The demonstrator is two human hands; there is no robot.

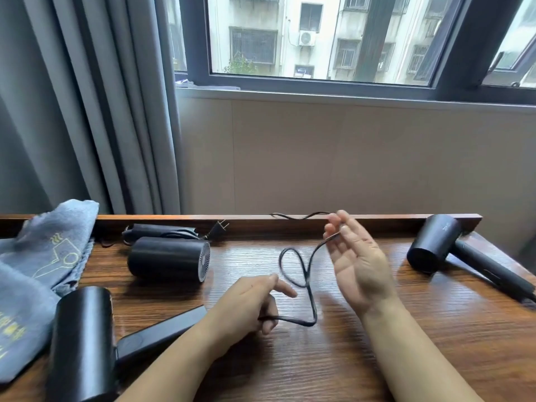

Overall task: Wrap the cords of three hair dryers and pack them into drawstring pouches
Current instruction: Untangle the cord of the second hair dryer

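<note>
At the left edge of a dark wood-grain table [377, 358], grey-blue drawstring pouches [43, 256] printed with a yellow dryer outline lie in a loose heap, not yet filled. Just beside them the near hair dryer [84, 338] rests on its side, its folded handle pointing right toward the person's left hand [246, 306], whose curled fingers pinch the cord [304, 274] where it leaves that handle's end. Behind, by the table's raised back rim, a second hair dryer [171, 258] lies with its cord already bundled and its plug [216, 230] poking out. The loose cord rises from the left hand, crosses itself in one loop above the table, and runs up to the right hand [356, 268], held palm-up and mostly spread, with the cord caught lightly between thumb and fingertips; its far end trails over the back rim. The step in hand appears to be the winding of this dryer's cord, barely begun; the next move likely calls for drawing in the slack and laying even turns. At the far right the third hair dryer [435, 245] lies apart, handle extended. Grey curtains [87, 97] hang at left; a window [319, 39] above a beige wall faces apartment blocks.
</note>
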